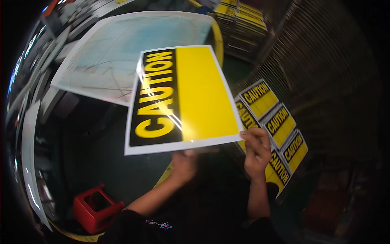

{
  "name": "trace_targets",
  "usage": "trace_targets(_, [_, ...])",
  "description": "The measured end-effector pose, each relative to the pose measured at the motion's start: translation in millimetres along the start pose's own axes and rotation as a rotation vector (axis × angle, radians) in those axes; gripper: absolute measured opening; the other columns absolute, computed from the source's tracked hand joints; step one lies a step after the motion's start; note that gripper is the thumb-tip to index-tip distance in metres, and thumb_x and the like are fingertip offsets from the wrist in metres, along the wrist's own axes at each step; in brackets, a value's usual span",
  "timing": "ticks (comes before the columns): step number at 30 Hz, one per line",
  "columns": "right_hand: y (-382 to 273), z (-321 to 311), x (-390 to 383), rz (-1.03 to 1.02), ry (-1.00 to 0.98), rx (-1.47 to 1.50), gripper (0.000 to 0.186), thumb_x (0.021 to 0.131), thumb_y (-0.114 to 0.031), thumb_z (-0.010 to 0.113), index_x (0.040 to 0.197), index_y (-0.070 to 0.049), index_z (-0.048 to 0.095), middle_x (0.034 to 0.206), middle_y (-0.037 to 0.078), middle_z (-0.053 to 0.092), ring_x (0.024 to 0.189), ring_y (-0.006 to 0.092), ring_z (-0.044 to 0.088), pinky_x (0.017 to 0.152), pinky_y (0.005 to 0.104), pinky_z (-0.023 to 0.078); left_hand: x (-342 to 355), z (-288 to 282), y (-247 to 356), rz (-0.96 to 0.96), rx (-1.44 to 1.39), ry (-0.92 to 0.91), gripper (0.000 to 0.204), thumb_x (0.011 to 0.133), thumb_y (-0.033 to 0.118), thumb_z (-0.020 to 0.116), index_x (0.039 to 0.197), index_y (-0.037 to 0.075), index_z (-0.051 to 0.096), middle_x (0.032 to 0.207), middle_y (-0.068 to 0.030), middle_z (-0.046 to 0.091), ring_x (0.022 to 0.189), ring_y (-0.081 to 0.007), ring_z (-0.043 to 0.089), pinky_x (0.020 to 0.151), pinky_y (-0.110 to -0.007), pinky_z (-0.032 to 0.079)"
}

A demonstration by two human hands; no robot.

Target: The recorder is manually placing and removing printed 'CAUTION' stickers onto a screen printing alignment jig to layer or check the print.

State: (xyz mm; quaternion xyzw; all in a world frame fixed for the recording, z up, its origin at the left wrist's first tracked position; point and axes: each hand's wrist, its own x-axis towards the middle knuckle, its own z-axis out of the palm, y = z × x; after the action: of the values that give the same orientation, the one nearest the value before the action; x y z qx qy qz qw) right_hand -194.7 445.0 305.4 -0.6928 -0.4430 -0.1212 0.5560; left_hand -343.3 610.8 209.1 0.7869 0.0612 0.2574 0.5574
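The right hand (pixel 258 153) pinches the lower right corner of the black-and-yellow sign (pixel 207 93), raised before the body. The left hand (pixel 185 166) is at its lower edge; I cannot tell its grip, because its fingers are partly hidden. Touching only the white border should be best, with even support. Beyond, similar signs (pixel 280 126) lie side by side, seemingly on a wire rack (pixel 284 44). Farther, another rack level bears piled yellow sheets (pixel 245 15).

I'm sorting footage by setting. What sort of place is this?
Probably a sign-printing workshop: the right hand holds a yellow-and-black sign, several matching signs lie to the right, and what look like slatted racks stand beyond them.
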Motion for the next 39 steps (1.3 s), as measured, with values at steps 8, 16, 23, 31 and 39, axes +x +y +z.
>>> trace_targets(8, [10,-55,-81,0.048,0.031,0.066,0.045,0.079,0.013,0.063,0.113,-0.015,0.074,0.100,0.007,0.057,0.083,0.0165,0.063,0.066,0.0281,0.052,-3,32,66,-0.077,-0.188,0.244,0.045,0.104,0.040,0.044,0.118,-0.003,0.044,0.102,-0.0129,0.053,0.085,-0.0190,0.054,0.071,-0.035,0.048])
trace_targets(16, [136,-86,-150,0.560,0.199,-0.110,0.036,0.088,0.004,0.058,0.119,-0.010,0.068,0.092,0.011,0.058,0.079,0.0235,0.060,0.071,0.0317,0.048,73,79,57,-0.167,-0.154,0.286,0.042,0.107,0.024,0.039,0.136,-0.006,0.039,0.123,-0.0131,0.052,0.104,-0.0202,0.055,0.090,-0.028,0.045])
trace_targets(23, [273,-70,-254,0.939,0.004,-0.149,0.027,0.094,-0.007,0.058,0.117,-0.014,0.070,0.101,0.014,0.068,0.090,0.0277,0.065,0.079,0.0350,0.050,159,171,22,-0.353,-0.762,-0.040,0.040,0.107,0.037,0.037,0.129,0.005,0.047,0.124,-0.0078,0.057,0.113,-0.0190,0.056,0.100,-0.036,0.044])
trace_targets(31, [289,-41,-263,1.047,-0.288,0.123,0.025,0.094,-0.008,0.056,0.115,-0.010,0.070,0.111,0.015,0.070,0.104,0.0274,0.067,0.089,0.0351,0.051,215,282,-90,-0.939,-0.951,-0.442,0.049,0.106,0.042,0.031,0.137,0.006,0.045,0.134,-0.0090,0.055,0.123,-0.0252,0.052,0.106,-0.039,0.039])
trace_targets(39, [291,-48,-276,1.139,-0.388,0.081,0.023,0.091,-0.013,0.059,0.111,-0.012,0.072,0.108,0.014,0.071,0.099,0.0310,0.067,0.085,0.0373,0.052,260,288,-256,-1.099,-0.585,-0.498,0.046,0.106,0.038,0.032,0.135,0.005,0.047,0.135,-0.0105,0.055,0.119,-0.0262,0.055,0.103,-0.040,0.042])
